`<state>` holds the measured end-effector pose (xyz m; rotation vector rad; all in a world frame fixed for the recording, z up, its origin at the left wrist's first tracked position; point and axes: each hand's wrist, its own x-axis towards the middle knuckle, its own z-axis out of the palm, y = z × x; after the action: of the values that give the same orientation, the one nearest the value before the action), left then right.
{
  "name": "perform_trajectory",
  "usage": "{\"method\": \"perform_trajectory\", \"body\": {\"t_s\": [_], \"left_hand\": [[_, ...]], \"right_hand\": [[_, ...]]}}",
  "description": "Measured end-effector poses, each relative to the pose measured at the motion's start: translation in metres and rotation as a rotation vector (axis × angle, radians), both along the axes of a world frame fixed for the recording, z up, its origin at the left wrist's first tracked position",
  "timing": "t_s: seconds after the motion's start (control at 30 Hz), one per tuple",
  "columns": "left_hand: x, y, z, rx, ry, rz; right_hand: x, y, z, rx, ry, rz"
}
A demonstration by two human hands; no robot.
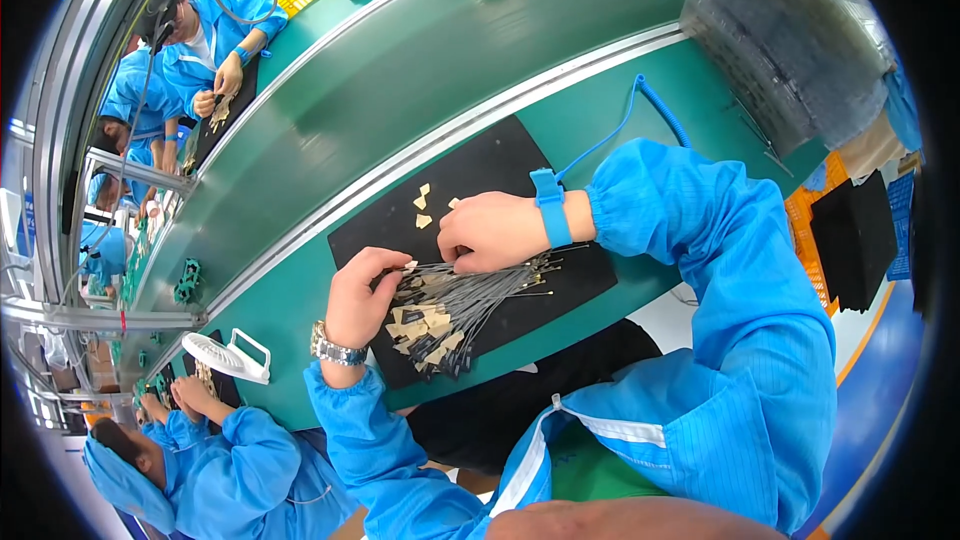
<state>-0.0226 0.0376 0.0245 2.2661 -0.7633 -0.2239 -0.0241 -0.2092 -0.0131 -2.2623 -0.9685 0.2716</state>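
Both hands worked at the bundle of thin grey wires (470, 302) lying near the front edge of the black mat (500, 165). Left hand (362, 295) pinched one wire's tan-tabbed end; right hand (492, 232), fingers curled together, pressed on the bundle. Judged step: separating one wire; next needs a clean pull free. Loose tan tabs (424, 208) lay toward the mat's far edge.

Grey wire bundle (470, 305) (tan-tabbed), fanned flat

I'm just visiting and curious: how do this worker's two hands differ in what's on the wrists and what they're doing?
The left hand has a metal watch on its wrist; the right hand has a blue strap with a coiled cord. The left curls over the bundle of thin grey wires from the side; the right presses down from above. Both come out of blue sleeves and work on the black mat.
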Motion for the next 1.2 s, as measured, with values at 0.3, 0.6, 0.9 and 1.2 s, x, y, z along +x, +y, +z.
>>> {"method": "perform_trajectory", "body": {"t_s": [0.3, 0.6, 0.9, 1.2], "left_hand": [[-0.012, 0.004, 0.012, -0.081, 0.039, 0.226], [-0.029, 0.005, 0.029, -0.48, 0.283, 0.246], [-0.033, -0.012, 0.03, -0.719, 0.403, 0.171], [-0.011, -0.023, 0.017, -0.714, 0.157, 0.31]], "right_hand": [[0.0, -0.002, 0.011, 0.134, -0.054, -0.065], [0.014, -0.017, 0.031, 0.407, -0.161, -0.1], [0.021, -0.029, 0.051, 0.451, -0.483, -0.12], [0.013, -0.031, 0.068, 0.493, -0.909, -0.31]]}}
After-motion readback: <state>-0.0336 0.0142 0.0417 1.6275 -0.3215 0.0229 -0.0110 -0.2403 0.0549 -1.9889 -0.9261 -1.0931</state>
